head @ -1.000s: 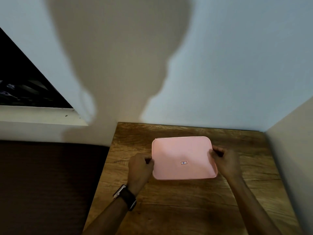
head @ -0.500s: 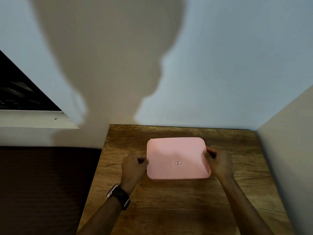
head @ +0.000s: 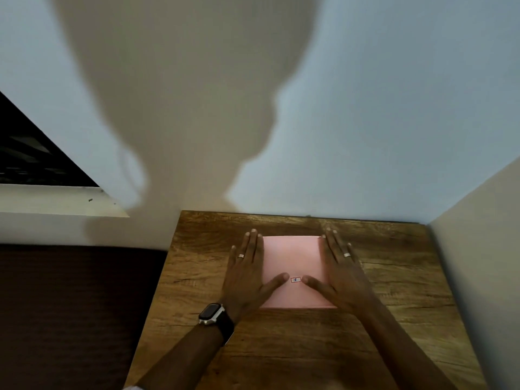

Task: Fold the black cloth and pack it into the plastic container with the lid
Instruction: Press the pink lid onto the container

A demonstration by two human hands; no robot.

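Now both flat, spread hands, the left hand (head: 247, 273) and the right hand (head: 342, 273), press the pink lid (head: 292, 258), so next probably comes pushing its edges tight.

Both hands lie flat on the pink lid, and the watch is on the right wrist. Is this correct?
Not quite. In the head view both hands, left hand and right hand, do lie flat on the pink lid, but the watch is on the left wrist.

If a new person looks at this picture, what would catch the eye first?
First, the pink lid on the wooden table, pressed under the flat left hand and right hand. Then the large shadow on the wall behind.
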